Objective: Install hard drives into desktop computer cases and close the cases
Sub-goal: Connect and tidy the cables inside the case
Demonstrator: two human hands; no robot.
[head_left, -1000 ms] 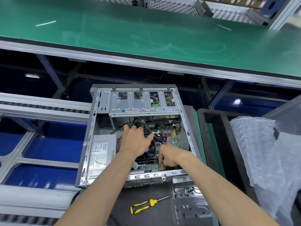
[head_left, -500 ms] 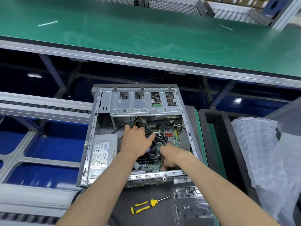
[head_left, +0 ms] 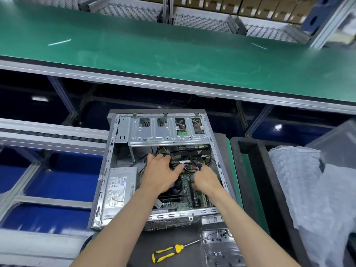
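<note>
Now both your hands have climbed toward twelve o'clock inside the desktop case (head_left: pixel 107 170): a moment ago they sat low over the board, your right hand near the case's six o'clock rim. Your left hand (head_left: pixel 160 174) is spread across the cable bundle (head_left: pixel 187 163), its fingers fairly wide and reaching into the wires, thumb stretched toward three o'clock. Your right hand (head_left: pixel 207 179) has come up beside it, at three o'clock of the left, knuckles up. Its fingers curl under and out of sight, so I cannot tell whether they pinch a connector or just press.

To my eye that shift says you're onto cabling, hunting for the plug that feeds the drive. The hard drive (head_left: pixel 192 147) itself looks to be that dark unit tucked under the drive cage (head_left: pixel 163 132), at twelve o'clock of your hands, though only its edge shows.

The yellow screwdriver (head_left: pixel 167 253) lies untouched at six o'clock, outside the case, beside the clear screw tray (head_left: pixel 221 247). No side panel is in view, so closing is some way off.
</note>
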